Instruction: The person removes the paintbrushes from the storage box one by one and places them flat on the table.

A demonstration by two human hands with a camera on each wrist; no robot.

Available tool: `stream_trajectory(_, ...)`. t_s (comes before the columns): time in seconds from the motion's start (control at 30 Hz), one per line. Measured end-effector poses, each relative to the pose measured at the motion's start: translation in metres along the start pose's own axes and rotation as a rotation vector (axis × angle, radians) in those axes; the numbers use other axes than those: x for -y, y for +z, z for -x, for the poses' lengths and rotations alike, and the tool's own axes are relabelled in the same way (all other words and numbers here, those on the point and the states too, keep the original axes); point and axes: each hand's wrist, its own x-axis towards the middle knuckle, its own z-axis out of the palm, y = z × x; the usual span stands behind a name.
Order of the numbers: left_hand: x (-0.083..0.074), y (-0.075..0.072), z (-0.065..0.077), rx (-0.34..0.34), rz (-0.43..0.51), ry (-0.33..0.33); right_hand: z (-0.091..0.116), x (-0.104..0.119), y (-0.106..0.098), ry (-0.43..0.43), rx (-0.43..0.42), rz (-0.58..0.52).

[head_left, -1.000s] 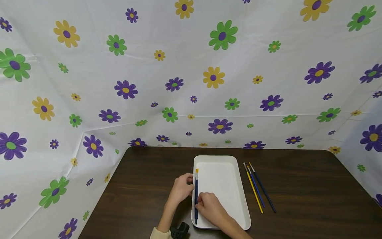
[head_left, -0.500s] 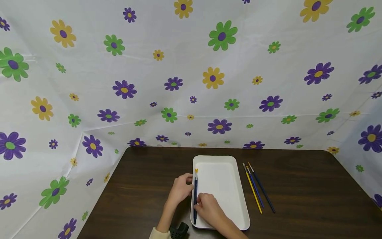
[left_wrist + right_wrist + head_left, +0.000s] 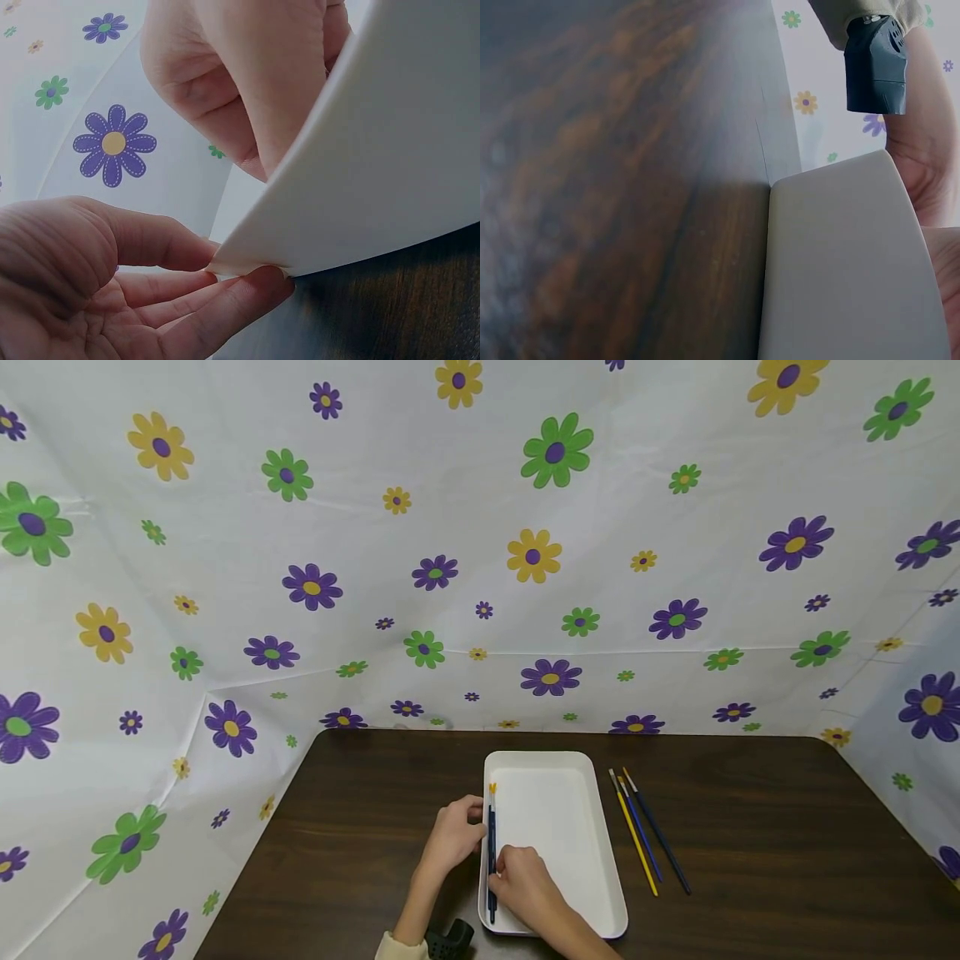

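Observation:
A white tray (image 3: 555,827) stands on the dark wooden table. My left hand (image 3: 454,833) is at its left side; in the left wrist view, the thumb and fingers of the left hand (image 3: 142,277) pinch the tray's edge (image 3: 255,251). Dark blue paintbrushes (image 3: 492,835) with yellow bristles lie side by side inside the tray, along its left wall. Bent over their handles, my right hand (image 3: 525,881) pinches at the lower part with curled fingers. Its fingertips are partly hidden, so how many handles it holds cannot be told.
Right of the tray lie a yellow paintbrush (image 3: 637,843), a blue paintbrush (image 3: 643,835) and a dark blue paintbrush (image 3: 663,839), close together on the table (image 3: 765,827). A black device (image 3: 450,939) sits at the left wrist. A flowered white cloth (image 3: 480,527) hangs behind.

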Motion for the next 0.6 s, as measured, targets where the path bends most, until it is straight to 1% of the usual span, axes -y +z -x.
stream_trajectory(0.6, 0.0015, 0.0004, -0.0006, 0.008, -0.003, -0.013, 0.0004, -0.0020, 0.0023, 0.053, -0.026, -0.014)
